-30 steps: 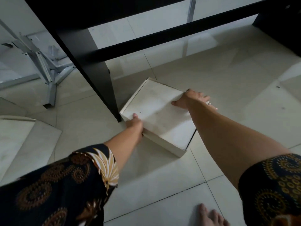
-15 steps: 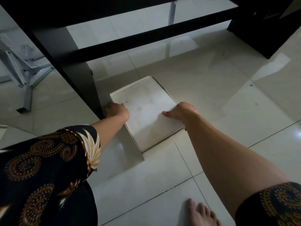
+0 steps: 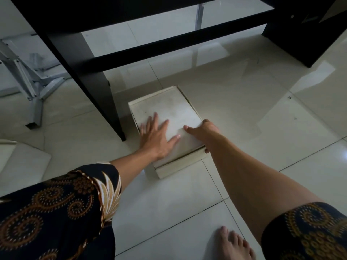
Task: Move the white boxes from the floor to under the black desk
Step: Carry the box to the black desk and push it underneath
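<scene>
A flat white box [image 3: 169,107] lies on the tiled floor just right of the black desk's left leg [image 3: 93,79], its far end under the desk's front edge. My left hand [image 3: 156,136] rests flat on the lid's near left part, fingers spread. My right hand [image 3: 203,133] grips the box's near right corner, thumb on the lid and fingers wrapped down its right side. The black desk top fills the upper frame, with a black crossbar [image 3: 169,49] behind the box.
The desk's right leg panel [image 3: 304,29] stands at the upper right. A grey metal stand [image 3: 32,79] is left of the desk. Another white box [image 3: 20,162] lies at the left edge. My bare foot [image 3: 232,244] is at the bottom.
The box has turned from slanted to square with the desk leg and sits close beside it. My left hand moved from the box's left edge onto the lid, flat and spread.
</scene>
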